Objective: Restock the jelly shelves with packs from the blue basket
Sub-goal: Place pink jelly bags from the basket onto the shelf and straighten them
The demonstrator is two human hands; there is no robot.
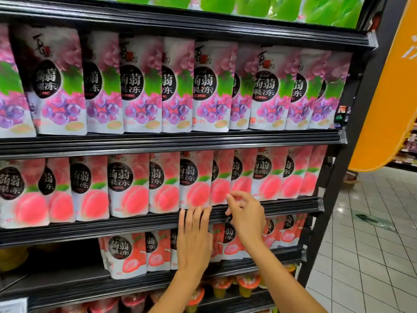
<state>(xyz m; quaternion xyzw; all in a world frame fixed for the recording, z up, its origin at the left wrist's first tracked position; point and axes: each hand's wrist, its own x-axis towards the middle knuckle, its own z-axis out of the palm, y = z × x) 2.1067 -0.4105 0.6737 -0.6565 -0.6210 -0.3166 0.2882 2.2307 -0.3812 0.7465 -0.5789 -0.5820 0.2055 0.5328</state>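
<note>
Touching peach packs (195, 180): left hand (194, 236), right hand (247, 216).

Grape packs (171, 86) stood in a row on the upper shelf, peach packs (128, 184) on the shelf below, and strawberry packs (126, 256) under those, toward the right. Cups (246, 285) sat lowest. The left hand (195, 236) and the right hand (246, 218) were side by side before the peach shelf's front rail (90, 231).

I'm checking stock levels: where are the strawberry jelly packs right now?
Head view, lower centre: the strawberry jelly packs stand on the shelf directly under the peach packs, above the lidded cups.
</note>
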